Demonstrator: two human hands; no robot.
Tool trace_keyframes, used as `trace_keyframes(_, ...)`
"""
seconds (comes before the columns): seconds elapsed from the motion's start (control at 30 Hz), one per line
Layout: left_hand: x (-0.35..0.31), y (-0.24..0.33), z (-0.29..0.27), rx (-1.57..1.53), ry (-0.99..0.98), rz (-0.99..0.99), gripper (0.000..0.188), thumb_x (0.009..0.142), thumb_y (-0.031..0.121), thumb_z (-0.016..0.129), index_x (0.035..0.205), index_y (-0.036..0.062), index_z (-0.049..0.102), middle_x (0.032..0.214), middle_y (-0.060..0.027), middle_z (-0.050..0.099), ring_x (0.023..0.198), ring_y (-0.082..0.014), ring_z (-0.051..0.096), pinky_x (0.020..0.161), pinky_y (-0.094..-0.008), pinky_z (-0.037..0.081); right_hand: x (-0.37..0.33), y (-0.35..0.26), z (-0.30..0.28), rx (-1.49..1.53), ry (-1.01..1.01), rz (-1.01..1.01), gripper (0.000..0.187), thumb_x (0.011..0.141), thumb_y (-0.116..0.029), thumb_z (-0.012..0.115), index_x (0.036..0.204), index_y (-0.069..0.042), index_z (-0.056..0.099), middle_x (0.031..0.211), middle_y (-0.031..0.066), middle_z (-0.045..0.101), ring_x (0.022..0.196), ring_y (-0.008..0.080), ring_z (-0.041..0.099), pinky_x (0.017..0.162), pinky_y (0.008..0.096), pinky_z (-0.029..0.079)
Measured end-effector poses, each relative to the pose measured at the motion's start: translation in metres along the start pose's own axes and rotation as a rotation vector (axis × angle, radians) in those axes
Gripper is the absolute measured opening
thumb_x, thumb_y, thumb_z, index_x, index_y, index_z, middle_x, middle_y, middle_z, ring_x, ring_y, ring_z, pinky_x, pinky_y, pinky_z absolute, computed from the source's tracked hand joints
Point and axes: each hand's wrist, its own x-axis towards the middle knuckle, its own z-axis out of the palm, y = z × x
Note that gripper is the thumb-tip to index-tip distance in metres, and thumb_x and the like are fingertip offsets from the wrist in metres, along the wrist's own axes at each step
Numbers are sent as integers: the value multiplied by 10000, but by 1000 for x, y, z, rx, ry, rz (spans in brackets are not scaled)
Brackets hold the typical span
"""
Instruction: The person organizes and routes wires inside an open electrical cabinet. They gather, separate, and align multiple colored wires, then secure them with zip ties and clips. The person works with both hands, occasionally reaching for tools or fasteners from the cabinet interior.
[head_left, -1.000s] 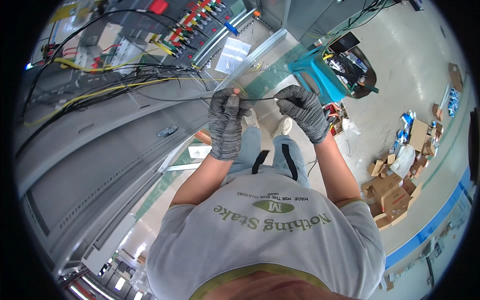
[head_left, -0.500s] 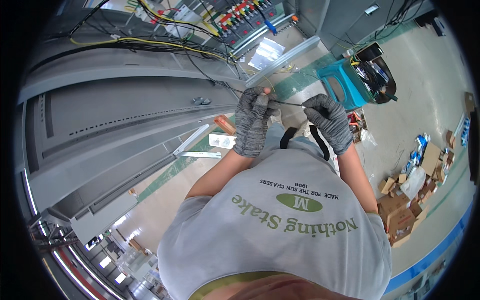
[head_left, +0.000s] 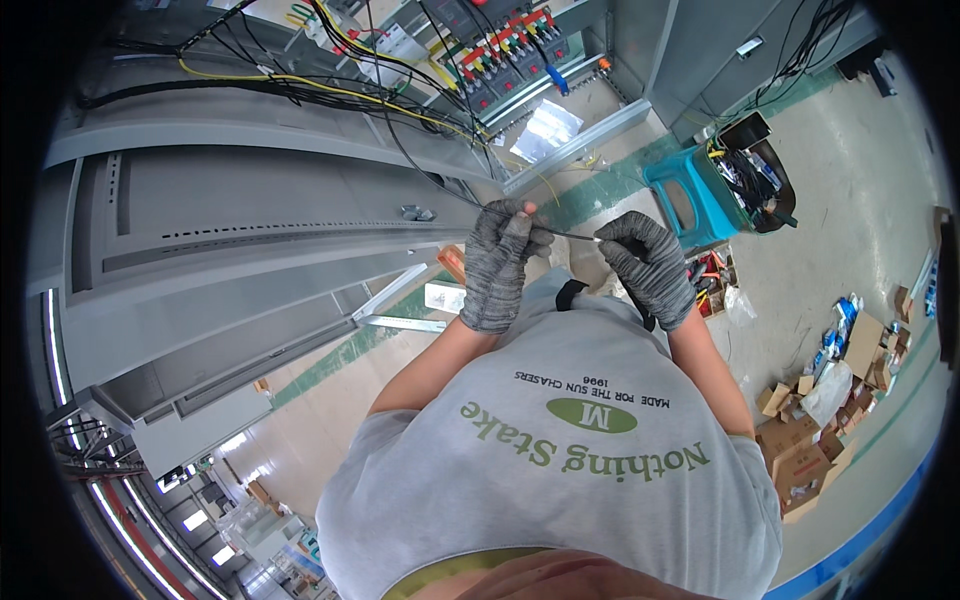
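Note:
A thin black wire (head_left: 570,236) stretches between my two hands, in front of the open grey cabinet. My left hand (head_left: 497,265), in a grey knitted glove with a bare fingertip showing, is closed round the wire. On the other side my gloved right hand (head_left: 650,268) pinches the wire near a small white piece at its fingertips; whether that is a sleeve or the wire's end I cannot tell. Beyond my left hand the wire runs up to a bundle of black cables (head_left: 300,88) in the cabinet.
The grey cabinet frame (head_left: 250,255) fills the left side. Breakers with coloured terminals (head_left: 505,60) sit at the top. A blue stool (head_left: 680,195) bears a tool bin (head_left: 775,200) on the right. Cardboard boxes (head_left: 800,445) and a box of tools (head_left: 712,280) lie on the floor.
The view has shifted slightly, so the cabinet and both hands sit a little lower. My right hand has come slightly closer to my left; both still hold the wire.

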Motion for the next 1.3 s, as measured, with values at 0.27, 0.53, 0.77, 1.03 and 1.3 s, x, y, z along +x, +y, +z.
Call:
trace_keyframes(0.27,-3,12,3,114,-31,-42,234,913,241,599,1041,50,551,911,-53,604,779,-118,583,697,-247,477,-3,1,5,-40,28,-12,99,833,-53,640,917,-1,630,781,33,618,699,82,577,641,229,478)
trace_keyframes(0.53,-8,15,7,183,-74,51,236,917,234,593,1047,42,549,915,-63,604,772,-127,587,708,-254,493,-3,8,4,119,-16,118,144,849,-95,639,953,3,643,794,60,643,698,112,591,659,247,490)
trace_keyframes(0.77,0,9,3,90,-75,-30,225,914,226,597,1052,54,554,915,-47,599,767,-112,573,702,-245,476,-5,-5,7,163,-36,163,159,857,-102,633,973,6,633,777,51,628,677,103,584,636,243,489)
trace_keyframes(1.03,8,8,4,123,-111,1,219,935,253,558,1030,56,565,876,-49,606,729,-106,571,655,-242,474,6,-2,23,127,-30,58,151,845,-105,640,958,-5,643,821,65,640,703,114,584,653,253,487)
trace_keyframes(1.3,26,24,-14,126,12,114,242,939,302,545,925,62,557,789,-36,577,670,-95,534,601,-229,443,14,-4,33,-61,-27,-67,136,848,-91,643,943,3,619,775,63,658,690,111,609,664,252,490)
